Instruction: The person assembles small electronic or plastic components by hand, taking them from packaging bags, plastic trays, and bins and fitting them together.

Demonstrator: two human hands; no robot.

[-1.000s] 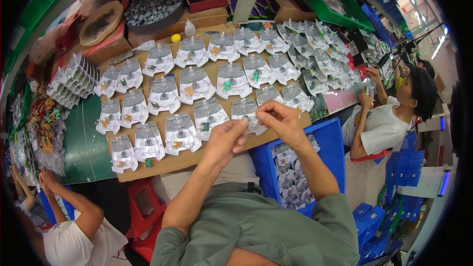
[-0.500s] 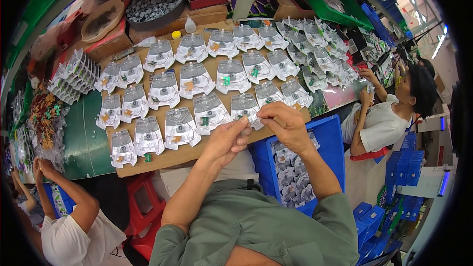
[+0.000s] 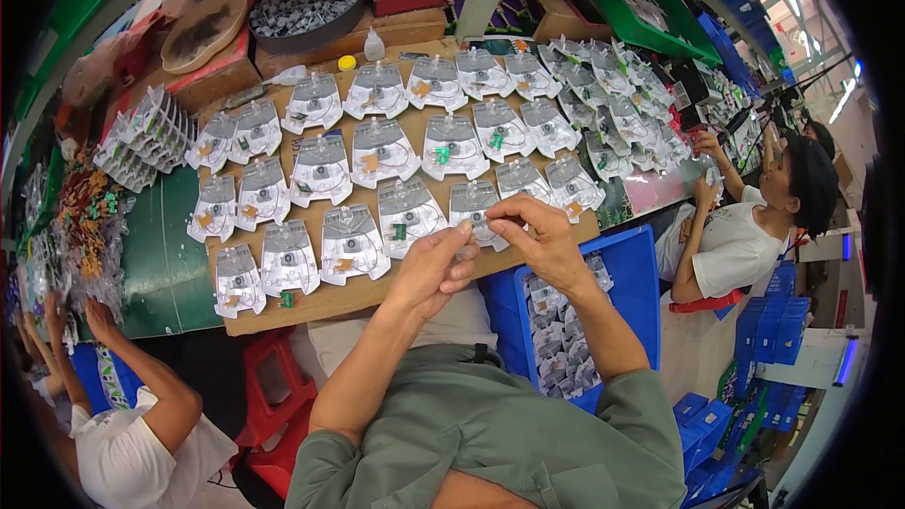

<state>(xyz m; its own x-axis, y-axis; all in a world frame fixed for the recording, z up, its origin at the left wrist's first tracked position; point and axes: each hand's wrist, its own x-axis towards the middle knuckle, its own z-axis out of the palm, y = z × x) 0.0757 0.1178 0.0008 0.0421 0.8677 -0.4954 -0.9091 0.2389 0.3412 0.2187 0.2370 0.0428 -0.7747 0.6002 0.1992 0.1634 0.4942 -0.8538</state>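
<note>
My left hand (image 3: 436, 269) is closed, thumb against the bent fingers, over the near edge of the board. Close to its right, my right hand (image 3: 542, 240) makes a pinch with thumb and forefinger. Whatever the fingertips hold is too small to make out. Just beyond them lies a grey-and-white plastic housing (image 3: 471, 198) with a thin wire, partly hidden by my hands. Left of it is another housing (image 3: 408, 207) with a green circuit board (image 3: 398, 232). Several like housings lie in rows on the brown board (image 3: 396, 270), some bearing orange or green circuit boards.
At my right stands a blue bin (image 3: 509, 297) of similar parts. A round tray (image 3: 306, 14) of grey pieces, a yellow cap (image 3: 347, 63) and a small squeeze bottle (image 3: 373, 44) are at the back. Co-workers sit left and right; a red stool (image 3: 273, 386) stands near my left.
My right fingertips have shifted slightly left, closer to the left hand. The view has moved a little. The co-worker on the left has reached a hand toward the parts pile.
</note>
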